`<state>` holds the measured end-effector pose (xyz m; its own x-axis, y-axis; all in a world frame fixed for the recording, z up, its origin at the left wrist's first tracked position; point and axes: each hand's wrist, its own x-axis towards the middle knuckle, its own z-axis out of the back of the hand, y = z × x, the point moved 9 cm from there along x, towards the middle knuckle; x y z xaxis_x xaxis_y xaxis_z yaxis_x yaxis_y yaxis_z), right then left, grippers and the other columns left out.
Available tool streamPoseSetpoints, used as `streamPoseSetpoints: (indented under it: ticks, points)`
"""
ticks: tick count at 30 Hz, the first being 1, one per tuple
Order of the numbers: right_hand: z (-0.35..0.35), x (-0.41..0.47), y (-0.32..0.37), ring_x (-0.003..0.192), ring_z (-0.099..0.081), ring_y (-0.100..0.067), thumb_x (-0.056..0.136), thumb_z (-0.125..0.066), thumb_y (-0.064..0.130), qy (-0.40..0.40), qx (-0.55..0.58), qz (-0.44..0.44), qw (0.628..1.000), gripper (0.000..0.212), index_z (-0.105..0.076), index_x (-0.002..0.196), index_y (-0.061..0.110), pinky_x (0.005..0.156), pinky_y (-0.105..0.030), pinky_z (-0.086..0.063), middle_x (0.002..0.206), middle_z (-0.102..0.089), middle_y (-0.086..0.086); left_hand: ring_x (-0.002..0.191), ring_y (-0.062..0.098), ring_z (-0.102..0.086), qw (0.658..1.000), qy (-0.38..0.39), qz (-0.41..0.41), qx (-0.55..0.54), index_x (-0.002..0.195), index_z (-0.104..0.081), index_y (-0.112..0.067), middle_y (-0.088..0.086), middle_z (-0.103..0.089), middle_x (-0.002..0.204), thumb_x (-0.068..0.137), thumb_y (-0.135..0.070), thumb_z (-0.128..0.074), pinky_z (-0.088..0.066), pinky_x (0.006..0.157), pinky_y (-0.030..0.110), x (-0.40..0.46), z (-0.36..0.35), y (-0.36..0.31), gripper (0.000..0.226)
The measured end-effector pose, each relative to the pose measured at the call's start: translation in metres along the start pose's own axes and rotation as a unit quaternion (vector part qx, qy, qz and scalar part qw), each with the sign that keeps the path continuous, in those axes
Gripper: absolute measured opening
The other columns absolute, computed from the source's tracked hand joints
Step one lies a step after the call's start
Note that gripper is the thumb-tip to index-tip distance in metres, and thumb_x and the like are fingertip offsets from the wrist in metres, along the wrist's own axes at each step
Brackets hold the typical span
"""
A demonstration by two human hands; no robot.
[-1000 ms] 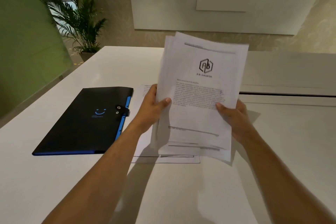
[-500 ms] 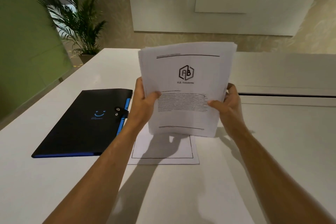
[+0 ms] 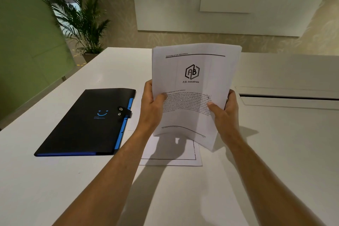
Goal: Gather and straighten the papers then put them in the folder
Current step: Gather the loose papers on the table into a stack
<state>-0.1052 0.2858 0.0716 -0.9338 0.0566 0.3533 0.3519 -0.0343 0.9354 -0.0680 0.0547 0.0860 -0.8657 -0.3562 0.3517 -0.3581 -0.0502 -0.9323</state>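
1. the left hand (image 3: 153,105) is closing on the left edge of the stack of papers (image 3: 194,88), thumb lying across the printed front and the other fingers hidden behind the sheets.
2. the right hand (image 3: 224,112) is gripping the right edge of the same stack, thumb pressing on the front near the block of text, fingers wrapping round the back.
3. the papers are standing nearly upright above the white table (image 3: 55,180), the front page showing a hexagon logo; the bottom edge is bowing and the lower right corner is hanging lowest.
4. a single sheet (image 3: 172,154) with a thin black border is lying flat on the table just under the held stack, partly in its shadow.
5. the black folder (image 3: 88,123) with blue edging and a snap strap is lying closed on the table, to the left of the left forearm and apart from the papers.
6. a potted palm (image 3: 80,18) is standing past the table's far left corner, beside a green wall (image 3: 23,42).
7. both forearms are reaching forward from the bottom of the view, converging on the stack, wrists angling up.
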Motion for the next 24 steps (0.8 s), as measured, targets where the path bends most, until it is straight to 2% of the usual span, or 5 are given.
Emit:
streamPoseSetpoints:
  ticks: [7,11,14,17,24]
  points:
    - [0.004,0.005,-0.004,0.094,-0.066,-0.009,0.090,-0.065,0.005,0.024,-0.054,-0.011,0.998,0.035,-0.057,0.124,0.013,0.067,-0.016,-0.055,0.108,-0.068,0.000,0.100,0.021,-0.061,1.000,-0.017,0.016,0.017,0.120,-0.044,-0.025,0.002,-0.059,0.114,0.098,-0.009,-0.047,-0.056,0.065,0.016,0.003,0.003,0.003,0.028]
    - [0.020,0.011,-0.003,0.090,-0.068,-0.009,0.087,-0.068,0.006,-0.021,-0.051,-0.024,0.998,0.032,-0.060,0.115,0.021,0.071,-0.022,-0.056,0.102,-0.069,0.006,0.103,0.020,-0.062,0.992,-0.073,0.041,0.095,0.119,-0.048,-0.017,0.002,-0.060,0.111,0.100,-0.024,-0.045,-0.055,0.081,0.027,0.004,0.020,0.016,0.020]
    - [0.038,0.017,-0.020,0.085,-0.070,-0.017,0.082,-0.067,-0.001,-0.059,-0.028,-0.102,0.993,0.028,-0.066,0.096,0.022,0.073,-0.032,-0.057,0.091,-0.072,0.008,0.115,0.025,-0.054,0.928,-0.122,0.088,0.341,0.124,-0.050,-0.015,0.005,-0.054,0.122,0.097,-0.030,-0.051,-0.045,0.087,0.034,-0.001,0.049,0.034,0.032]
    - [0.046,0.016,-0.047,0.089,-0.072,-0.032,0.077,-0.064,-0.008,-0.039,-0.018,-0.206,0.978,0.029,-0.070,0.092,0.015,0.081,-0.046,-0.060,0.092,-0.075,-0.006,0.122,0.033,-0.047,0.851,-0.040,0.186,0.489,0.135,-0.044,-0.013,0.013,-0.047,0.136,0.090,-0.032,-0.060,-0.043,0.095,0.047,-0.011,0.057,0.068,0.050]
    - [0.023,-0.015,-0.100,0.082,-0.073,-0.037,0.063,-0.063,0.001,0.036,-0.103,-0.311,0.944,0.029,-0.070,0.090,0.007,0.082,-0.059,-0.058,0.088,-0.076,-0.014,0.129,0.032,-0.044,0.857,-0.039,0.274,0.435,0.144,-0.034,-0.015,0.012,-0.043,0.144,0.090,-0.033,-0.057,-0.040,0.103,0.050,-0.023,0.052,0.088,0.061]
